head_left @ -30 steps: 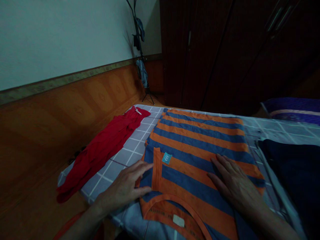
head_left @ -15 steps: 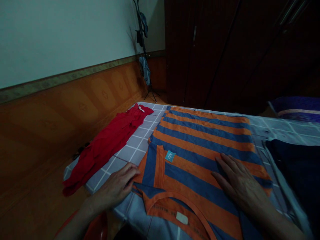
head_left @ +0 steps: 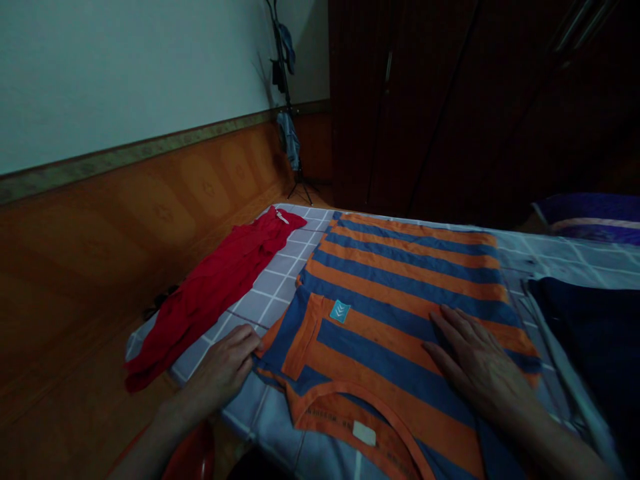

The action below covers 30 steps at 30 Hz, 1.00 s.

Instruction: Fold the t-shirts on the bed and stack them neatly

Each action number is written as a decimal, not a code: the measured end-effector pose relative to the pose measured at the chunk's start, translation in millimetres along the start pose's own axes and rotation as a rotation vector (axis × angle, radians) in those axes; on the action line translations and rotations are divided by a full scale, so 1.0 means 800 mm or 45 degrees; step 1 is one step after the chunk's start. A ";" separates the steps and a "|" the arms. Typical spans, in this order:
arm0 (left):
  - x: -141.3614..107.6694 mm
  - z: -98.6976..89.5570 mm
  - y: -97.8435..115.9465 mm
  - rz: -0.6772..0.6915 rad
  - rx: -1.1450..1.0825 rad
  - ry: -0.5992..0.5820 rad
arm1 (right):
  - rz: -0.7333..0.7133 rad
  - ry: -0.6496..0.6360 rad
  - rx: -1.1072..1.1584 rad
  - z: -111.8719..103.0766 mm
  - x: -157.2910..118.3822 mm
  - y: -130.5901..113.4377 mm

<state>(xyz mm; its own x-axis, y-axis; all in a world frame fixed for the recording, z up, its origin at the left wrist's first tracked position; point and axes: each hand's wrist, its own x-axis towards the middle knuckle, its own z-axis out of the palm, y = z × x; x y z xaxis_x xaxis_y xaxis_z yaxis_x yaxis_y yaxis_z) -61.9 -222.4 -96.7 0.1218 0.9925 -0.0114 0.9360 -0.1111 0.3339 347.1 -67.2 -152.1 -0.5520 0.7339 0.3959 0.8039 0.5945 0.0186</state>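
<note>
The orange-and-blue striped cloth T-shirt (head_left: pixel 385 320) lies spread from the centre toward five o'clock on the grey, white-checked cloth cover (head_left: pixel 273 283), the left hand (head_left: pixel 227 363) at seven o'clock pinching its sleeve (head_left: pixel 277 340) while the right hand (head_left: pixel 475 357) rests flat and unclenched at four o'clock. It looks light, soft and floppy, likely best held by sleeve or hem (head_left: pixel 420 229); the dark brown wardrobe (head_left: pixel 440 107) at one o'clock hides its contents.

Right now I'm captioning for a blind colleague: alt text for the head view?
The left hand pinches one sleeve of an orange-blue striped shirt; the right hand rests on its torso. Red cloth lies left, dark cloth right.
</note>
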 end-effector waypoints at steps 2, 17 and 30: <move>0.002 -0.004 0.000 -0.016 0.012 -0.006 | -0.004 0.003 -0.004 0.000 0.000 0.000; 0.074 -0.018 0.050 0.325 0.203 0.038 | 0.011 0.016 0.004 -0.002 0.000 -0.003; 0.154 -0.028 0.021 0.356 0.005 0.055 | 0.024 0.015 0.033 -0.001 0.000 -0.003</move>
<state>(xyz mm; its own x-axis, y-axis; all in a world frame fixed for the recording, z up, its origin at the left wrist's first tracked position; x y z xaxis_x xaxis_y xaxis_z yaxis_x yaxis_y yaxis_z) -38.3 -100.8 -70.9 0.3616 0.9245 0.1207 0.8692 -0.3811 0.3149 345.3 -68.5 -151.7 -0.5341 0.7410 0.4070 0.8080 0.5891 -0.0124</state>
